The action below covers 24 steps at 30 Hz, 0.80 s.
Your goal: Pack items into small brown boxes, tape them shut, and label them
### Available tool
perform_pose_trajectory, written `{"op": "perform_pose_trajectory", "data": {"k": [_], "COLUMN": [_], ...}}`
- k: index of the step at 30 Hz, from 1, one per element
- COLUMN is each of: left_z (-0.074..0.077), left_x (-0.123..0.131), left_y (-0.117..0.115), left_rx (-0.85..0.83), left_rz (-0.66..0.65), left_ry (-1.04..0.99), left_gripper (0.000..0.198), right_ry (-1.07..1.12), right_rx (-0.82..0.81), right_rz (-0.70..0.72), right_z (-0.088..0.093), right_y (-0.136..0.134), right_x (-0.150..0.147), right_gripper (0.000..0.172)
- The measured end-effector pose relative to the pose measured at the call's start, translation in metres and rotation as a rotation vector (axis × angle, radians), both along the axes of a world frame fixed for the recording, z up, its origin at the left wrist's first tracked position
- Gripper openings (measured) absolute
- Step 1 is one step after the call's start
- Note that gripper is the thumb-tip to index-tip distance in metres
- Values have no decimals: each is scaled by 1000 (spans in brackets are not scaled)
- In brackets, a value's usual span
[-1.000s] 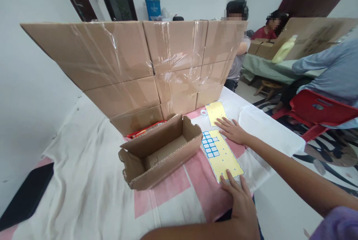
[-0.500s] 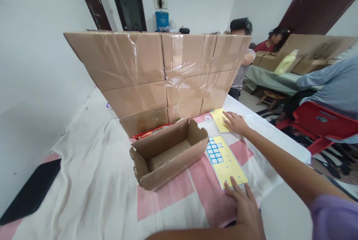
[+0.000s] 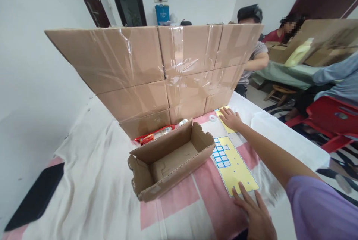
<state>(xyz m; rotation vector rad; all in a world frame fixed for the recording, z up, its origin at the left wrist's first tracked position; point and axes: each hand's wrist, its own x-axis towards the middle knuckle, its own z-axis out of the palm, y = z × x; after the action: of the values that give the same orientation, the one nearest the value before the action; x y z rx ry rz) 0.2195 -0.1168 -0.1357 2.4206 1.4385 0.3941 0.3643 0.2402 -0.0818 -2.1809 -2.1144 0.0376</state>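
Observation:
Two yellow cards with wavy blue borders lie on the tablecloth. On the near card (image 3: 242,176), blue-outlined white squares and several blue dots are printed. My left hand (image 3: 256,212) rests with fingers spread at its near edge. Further off, my right hand (image 3: 231,119) lies flat over the far card (image 3: 225,125), covering much of it. Left of the near card stands an open-topped cardboard box (image 3: 175,174) with nothing visible inside. A small whitish ring, like a tape roll (image 3: 213,118), sits close to the far card.
Behind the box rises a tall wall of taped cartons (image 3: 134,57). A red packet (image 3: 148,137) lies between them. A flat black object (image 3: 36,199) is at the left. Other people sit beyond, one near a red chair (image 3: 332,117); a yellowish bottle (image 3: 299,52) stands on another table.
The view has tilted down and moved closer, so the red packet shows more. My right hand covers more of the far card; my left hand stays at the near card's edge.

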Motion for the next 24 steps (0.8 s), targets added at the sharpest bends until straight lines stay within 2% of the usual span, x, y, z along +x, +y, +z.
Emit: {"op": "perform_pose_trajectory", "data": {"k": [10, 14, 17, 19, 21, 24], "left_z": [1, 1, 1, 2, 8, 25], "left_x": [8, 11, 7, 3, -3, -14], "left_y": [5, 6, 8, 13, 21, 38], "left_rx": [-43, -36, -23, -15, 1, 29], "left_rz": [6, -8, -31, -54, -81, -96], "left_ry": [45, 66, 84, 93, 112, 202], "left_gripper": [95, 92, 90, 91, 92, 89], "right_ry": [-13, 29, 103, 194, 288, 400], "right_rx": [-35, -12, 171, 335, 424, 475], "right_rz": [37, 41, -67, -78, 21, 195], "right_z": [8, 13, 17, 19, 21, 22], "right_y": [12, 9, -5, -19, -36, -60], "right_x": [11, 8, -6, -18, -29, -41], "right_gripper": [67, 65, 62, 56, 47, 34]}}
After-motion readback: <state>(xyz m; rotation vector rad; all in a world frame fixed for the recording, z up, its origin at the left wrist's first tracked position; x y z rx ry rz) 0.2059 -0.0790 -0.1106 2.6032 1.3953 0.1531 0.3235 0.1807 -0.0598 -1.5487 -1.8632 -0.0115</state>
